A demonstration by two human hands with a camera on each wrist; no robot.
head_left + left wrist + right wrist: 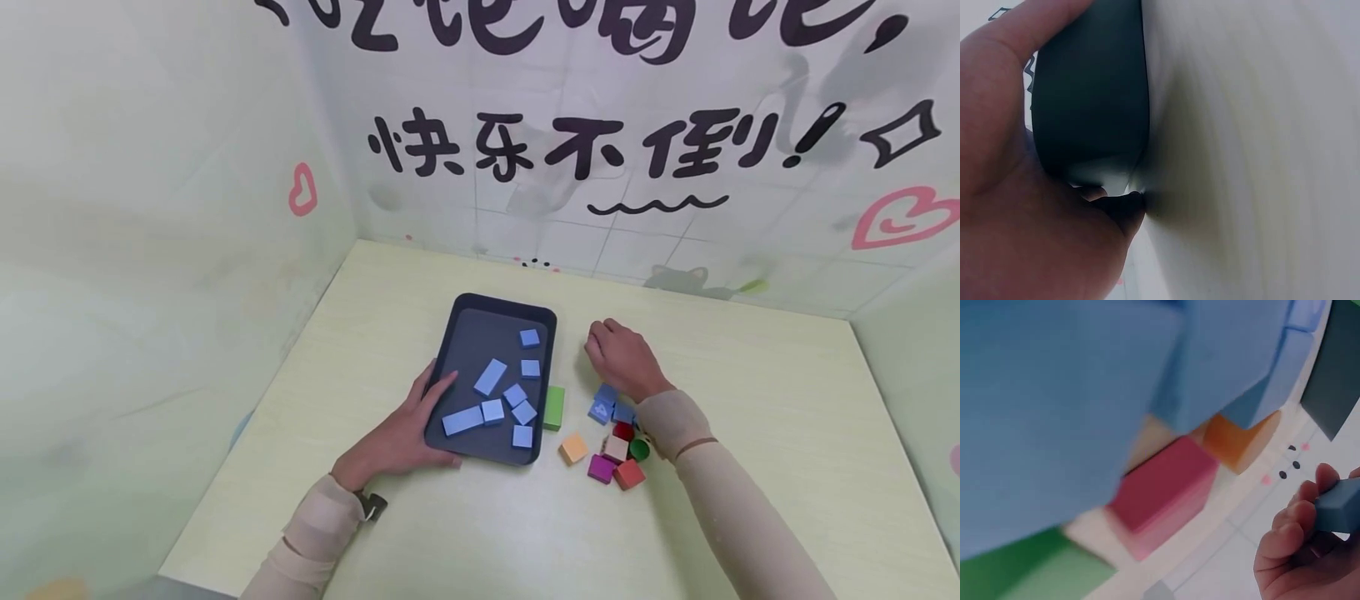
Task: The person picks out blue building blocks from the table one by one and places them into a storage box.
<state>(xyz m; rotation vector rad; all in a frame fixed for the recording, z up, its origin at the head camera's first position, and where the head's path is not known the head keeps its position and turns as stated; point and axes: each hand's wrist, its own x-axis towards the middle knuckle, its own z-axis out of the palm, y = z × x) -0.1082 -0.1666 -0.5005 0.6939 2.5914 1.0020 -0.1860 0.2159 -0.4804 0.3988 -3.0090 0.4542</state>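
A dark tray (468, 337) lies on the table with several blue blocks (491, 377) spread inside it. My left hand (401, 433) grips its near left side, thumb over the rim; the left wrist view shows the tray's outer wall (1094, 94) against the palm. My right hand (626, 358) is to the right of the tray, beyond a loose pile of coloured blocks. Between its curled fingers sits a blue block (1338, 509), seen in the right wrist view but hidden in the head view. Blue blocks (602, 408) of the pile lie just below that hand.
Against the tray's right side lies a green block (554, 408). An orange block (573, 449), a purple block (601, 468), a red block (629, 475) and a green round piece (639, 450) lie nearer me, partly by the right forearm. Walls border the table (787, 400).
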